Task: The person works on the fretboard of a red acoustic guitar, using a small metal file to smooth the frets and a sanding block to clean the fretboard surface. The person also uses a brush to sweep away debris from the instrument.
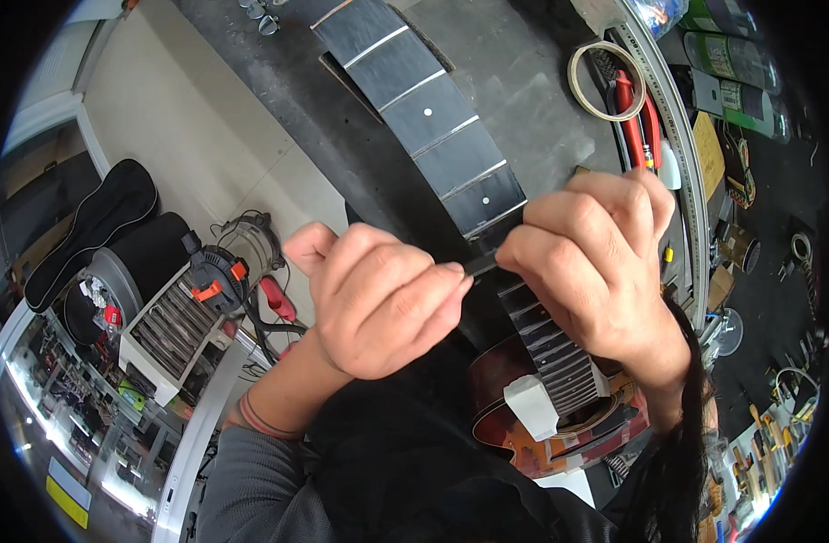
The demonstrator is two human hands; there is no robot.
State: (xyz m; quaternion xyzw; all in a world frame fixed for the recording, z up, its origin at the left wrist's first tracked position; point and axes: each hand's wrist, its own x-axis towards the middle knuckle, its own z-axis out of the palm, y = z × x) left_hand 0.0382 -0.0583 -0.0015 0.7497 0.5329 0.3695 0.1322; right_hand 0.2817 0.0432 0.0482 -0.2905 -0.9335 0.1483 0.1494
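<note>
My left hand [378, 303] and my right hand [595, 258] meet over a guitar's fretboard [464, 158], both with fingers curled in a pinch. Between their fingertips runs a short, dark grey strip [480, 264], one end in each hand; its material is too small to tell. The dark fretboard has silvery frets and round white dots. It stretches from the top of the view, passes beneath my hands, and reaches the reddish-brown guitar body [498, 385] near my lap. My right hand hides part of the fretboard. A white piece [532, 407] lies on the body beside the fretboard's end.
On the dark workbench [536, 118], right of the neck, lie a tape roll [573, 77] and red-handled pliers [650, 127]. A metal ruler [672, 81] curves along there. On the left are a shop vacuum [220, 281] and a black instrument bag [97, 231]. Several tools [767, 443] fill the lower right.
</note>
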